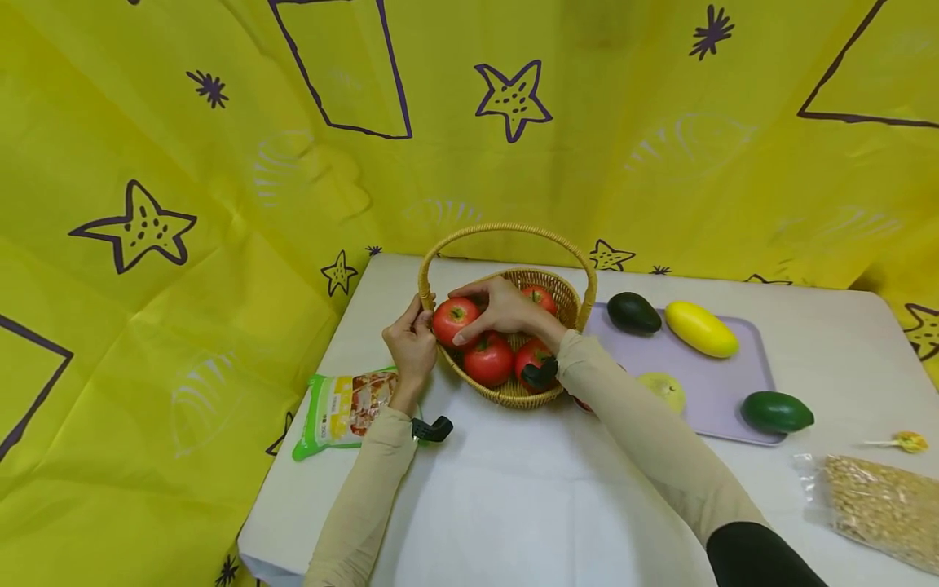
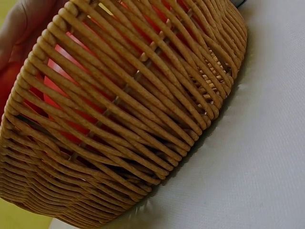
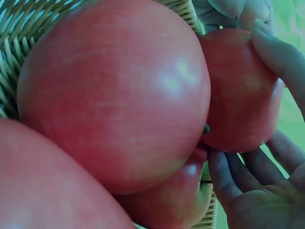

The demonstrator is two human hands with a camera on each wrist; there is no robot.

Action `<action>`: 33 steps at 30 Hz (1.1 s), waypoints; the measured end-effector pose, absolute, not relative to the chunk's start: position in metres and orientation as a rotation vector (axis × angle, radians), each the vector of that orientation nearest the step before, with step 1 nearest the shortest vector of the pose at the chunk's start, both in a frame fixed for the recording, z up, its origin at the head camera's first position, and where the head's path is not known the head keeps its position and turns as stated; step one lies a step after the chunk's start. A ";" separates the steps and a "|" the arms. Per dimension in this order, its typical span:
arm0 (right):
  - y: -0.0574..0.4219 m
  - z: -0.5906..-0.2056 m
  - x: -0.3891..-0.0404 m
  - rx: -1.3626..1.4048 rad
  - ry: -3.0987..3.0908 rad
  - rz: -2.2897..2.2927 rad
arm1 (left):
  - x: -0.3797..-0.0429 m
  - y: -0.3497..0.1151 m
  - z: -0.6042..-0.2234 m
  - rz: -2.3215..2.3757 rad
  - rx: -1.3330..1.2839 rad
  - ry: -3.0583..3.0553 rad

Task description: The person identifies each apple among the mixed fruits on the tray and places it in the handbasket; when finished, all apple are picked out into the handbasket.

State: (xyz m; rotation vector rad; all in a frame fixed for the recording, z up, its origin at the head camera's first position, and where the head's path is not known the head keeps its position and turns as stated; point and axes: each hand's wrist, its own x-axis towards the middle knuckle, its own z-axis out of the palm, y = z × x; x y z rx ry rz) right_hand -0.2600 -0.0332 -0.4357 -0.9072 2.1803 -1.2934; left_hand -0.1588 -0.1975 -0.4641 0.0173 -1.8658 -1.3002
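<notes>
A wicker basket (image 1: 513, 399) with a tall arched handle (image 1: 506, 228) stands near the back of the table, holding several red apples (image 1: 489, 363). My left hand (image 1: 411, 346) grips the basket at its left side, by the foot of the handle. Reaching in from the right, my right hand (image 1: 506, 306) holds one apple (image 1: 455, 320) at the left rim. In the right wrist view, thumb and fingers are on opposite sides of that apple (image 3: 238, 90), and other apples fill the foreground. The left wrist view shows mostly the basket's woven wall (image 2: 124, 109).
Right of the basket, a lilac tray (image 1: 722, 391) bears an avocado (image 1: 633, 313), a yellow fruit (image 1: 700, 328), a pale green fruit (image 1: 663, 391) and a dark green fruit (image 1: 776, 412) at its edge. A green food packet (image 1: 352, 408) lies left; an oats bag (image 1: 888, 505) and lollipop (image 1: 910, 442) lie right.
</notes>
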 end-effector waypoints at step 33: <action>-0.043 -0.421 -0.264 -0.925 2.334 -0.927 | -0.174 -0.208 -0.492 -1.315 0.040 -1.877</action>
